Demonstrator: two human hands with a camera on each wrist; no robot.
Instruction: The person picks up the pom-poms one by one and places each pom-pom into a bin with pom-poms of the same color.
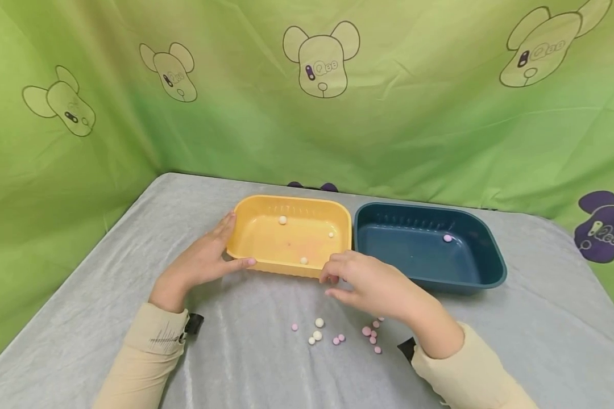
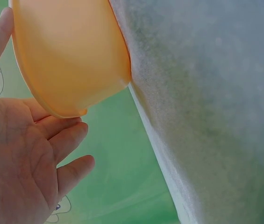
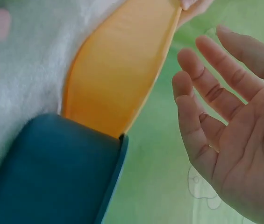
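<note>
My left hand point(image 1: 204, 258) lies along the left end of a yellow plastic bin point(image 1: 286, 267), its thumb at the front rim and its fingers extended by the left rim. In the left wrist view the thumb point(image 2: 4, 21) meets the rim and the palm faces the bin. My right hand point(image 1: 365, 281), fingers loosely bent and holding nothing, hovers by the bin's front right corner. Inside the bin sit a few white balls point(image 1: 282, 220). A dark blue bin point(image 1: 414, 250) stands to the right, with one pink ball point(image 1: 447, 238) in it.
Several small pink balls point(image 1: 366, 331) and white balls point(image 1: 318, 336) lie loose on the grey cloth-covered table point(image 1: 256, 358), in front of the bins. Behind rises a green curtain point(image 1: 235, 125) printed with mouse-like heads.
</note>
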